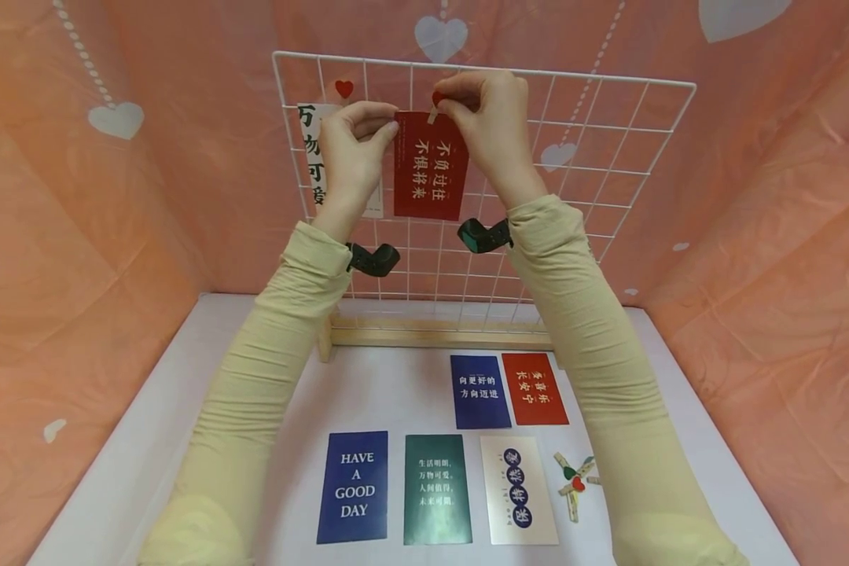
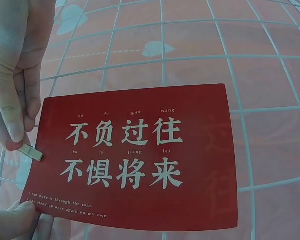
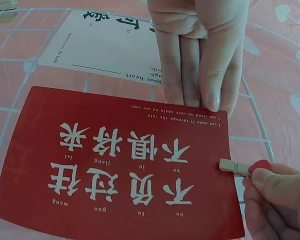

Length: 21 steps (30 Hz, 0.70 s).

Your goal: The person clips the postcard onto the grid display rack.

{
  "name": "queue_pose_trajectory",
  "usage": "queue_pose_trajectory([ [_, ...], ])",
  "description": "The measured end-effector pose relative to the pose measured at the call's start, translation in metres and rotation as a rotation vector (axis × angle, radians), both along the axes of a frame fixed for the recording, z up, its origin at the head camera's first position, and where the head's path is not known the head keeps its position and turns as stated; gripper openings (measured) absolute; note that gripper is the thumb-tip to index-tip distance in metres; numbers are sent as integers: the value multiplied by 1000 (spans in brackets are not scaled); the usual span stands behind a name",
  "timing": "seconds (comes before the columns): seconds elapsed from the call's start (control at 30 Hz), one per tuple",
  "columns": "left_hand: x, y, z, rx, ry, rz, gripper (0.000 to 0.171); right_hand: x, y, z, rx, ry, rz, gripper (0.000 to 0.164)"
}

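Note:
A red card with white characters hangs against the white wire grid, its lettering turned sideways in the head view. At its upper left corner, my left hand pinches the edge between thumb and fingers. My right hand holds a small wooden clothespin topped with a red heart. The pin's tip overlaps the card's top edge. Behind my left hand, a white card with black characters is on the grid, with another red heart above it.
The grid stands on a wooden base. On the white table lie a blue card, a red card, a dark blue card, a green card and a cream card. Several heart clothespins lie beside my right forearm.

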<state>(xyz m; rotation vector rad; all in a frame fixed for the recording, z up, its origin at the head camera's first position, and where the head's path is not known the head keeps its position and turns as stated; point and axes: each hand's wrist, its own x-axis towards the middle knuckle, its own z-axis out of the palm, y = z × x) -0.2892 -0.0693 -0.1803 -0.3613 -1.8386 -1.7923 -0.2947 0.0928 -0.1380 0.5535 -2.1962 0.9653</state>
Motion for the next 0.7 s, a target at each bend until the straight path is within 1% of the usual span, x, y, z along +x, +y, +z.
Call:
queue_pose_trajectory([
  [0.1,0,-1,0,-18,2,12,16,-2,1,0,11,5,12,18],
  [0.23,0,-1,0,-31,8,17,18,-4,3,-2,1,19,52,19],
  [0.33,0,-2,-1,-38,19,14,19,-6,3,-6,-36,36,89,19],
  [0.47,0,-2,-2,-29,20,-4,20,-10,3,-11,-87,66,129,19],
  [0.6,-1,-3,-3,-30,24,-15,21,-14,4,-14,-93,111,143,19],
  [0.7,-2,-3,-3,-40,29,-12,23,-16,6,-17,-130,129,180,19],
])
